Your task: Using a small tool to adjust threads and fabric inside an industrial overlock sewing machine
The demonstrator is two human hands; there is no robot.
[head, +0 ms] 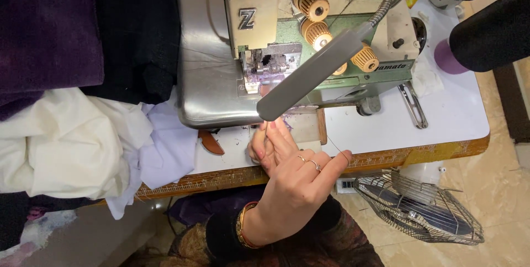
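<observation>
Head camera is showing both hands (281,154) pinching thin, limp grey sewing thread (338,148), fingertips together, below a green overlock machine (309,41); it looks easily snapped.

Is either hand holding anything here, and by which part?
The right hand and left hand meet in front of the sewing machine, pinching a thin thread between fingertips; which part of its length cannot be told.

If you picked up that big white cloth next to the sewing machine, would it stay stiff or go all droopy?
The white cloth would probably droop: it lies in soft crumpled folds and hangs over the table edge. It looks light for its bulk, and might slide off.
</observation>
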